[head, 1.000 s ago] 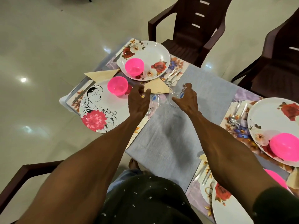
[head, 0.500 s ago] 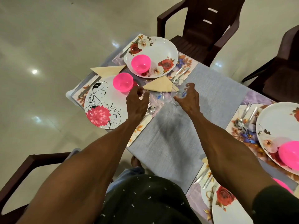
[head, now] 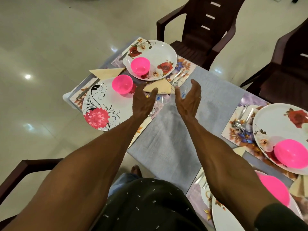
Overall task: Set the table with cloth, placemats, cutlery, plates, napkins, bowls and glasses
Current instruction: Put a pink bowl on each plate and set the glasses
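Two clear glasses stand on the table between my hands, one (head: 163, 99) nearer my left hand and one (head: 182, 89) by my right fingers. My left hand (head: 143, 102) hovers with fingers spread and holds nothing. My right hand (head: 188, 99) is open, palm turned left, just beside the second glass. A grey cloth (head: 176, 135) runs down the table. Floral placemats (head: 233, 130) carry plates: a pink-flower plate (head: 106, 110) and a rose plate (head: 160, 54), each with a pink bowl (head: 122, 84). Folded beige napkins (head: 160, 86) and cutlery (head: 179, 75) lie beside them.
Dark brown plastic chairs stand at the far side (head: 200, 30), at the right (head: 286, 67) and at the near left (head: 20, 170). Two more place settings with rose plates (head: 273, 124) and pink bowls (head: 290, 155) fill the right side. Glossy pale floor surrounds the table.
Both hands gripped the glasses a second ago; now they have let go and opened, drawn slightly apart, with the glasses left standing on the table.
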